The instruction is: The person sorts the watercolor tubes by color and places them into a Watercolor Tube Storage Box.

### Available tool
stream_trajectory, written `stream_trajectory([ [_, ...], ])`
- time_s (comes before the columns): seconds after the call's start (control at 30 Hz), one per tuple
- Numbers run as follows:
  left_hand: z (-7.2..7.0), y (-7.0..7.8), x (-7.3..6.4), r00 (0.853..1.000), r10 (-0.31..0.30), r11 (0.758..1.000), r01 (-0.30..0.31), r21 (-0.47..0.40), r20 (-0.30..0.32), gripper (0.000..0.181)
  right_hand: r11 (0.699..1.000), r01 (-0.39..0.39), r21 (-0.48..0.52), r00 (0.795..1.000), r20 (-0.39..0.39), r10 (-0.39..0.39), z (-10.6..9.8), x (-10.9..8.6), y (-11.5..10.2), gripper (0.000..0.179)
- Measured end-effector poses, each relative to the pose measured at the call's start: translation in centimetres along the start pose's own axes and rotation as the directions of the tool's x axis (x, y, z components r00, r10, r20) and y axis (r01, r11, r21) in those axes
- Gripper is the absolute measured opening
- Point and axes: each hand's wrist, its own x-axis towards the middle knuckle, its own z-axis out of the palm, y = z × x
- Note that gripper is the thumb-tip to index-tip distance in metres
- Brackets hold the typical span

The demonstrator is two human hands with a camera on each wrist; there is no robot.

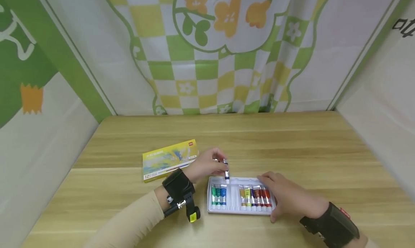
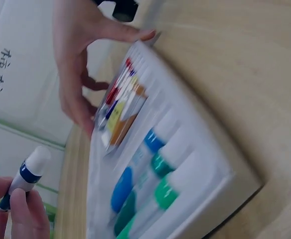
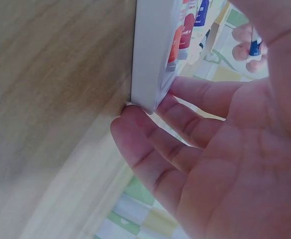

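Note:
A white plastic tray (image 1: 240,212) of paint tubes lies on the table. Green, teal and blue tubes (image 1: 218,197) fill its left part; ochre, yellow, purple, brown and red tubes (image 1: 256,197) lie at the right, with bare grooves between the groups. My left hand (image 1: 205,165) pinches a small paint tube (image 1: 226,174) with a dark blue band, its white cap (image 2: 39,158) pointing down toward the tray's far edge. With thumb at the near side and fingers at the far side, my right hand (image 1: 288,194) holds the tray's right end. Its fingertips (image 3: 135,119) touch the tray's corner in the right wrist view.
A yellow paint box (image 1: 170,159) with a printed front lies left of the tray, partly behind my left hand. The wooden table (image 1: 227,132) reaches back to a checkered green, white and yellow curtain (image 1: 207,75). Light cloth walls stand on both sides.

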Motion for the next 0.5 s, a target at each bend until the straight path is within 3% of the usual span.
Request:
stream_trajectory([
  [0.27,1.7,-0.6,-1.3,0.996,0.006,0.998,-0.012,0.064,0.085,0.024,1.000,0.010,-0.013,1.000,-0.003,-0.010,-0.3,0.2,0.0,0.115],
  [0.5,2.3,-1.4,-2.2,0.995,-0.011,1.000,0.008,0.030,0.097,0.021,1.000,0.030,-0.006,1.000,0.006,-0.030,-0.1,-0.1,0.2,0.114],
])
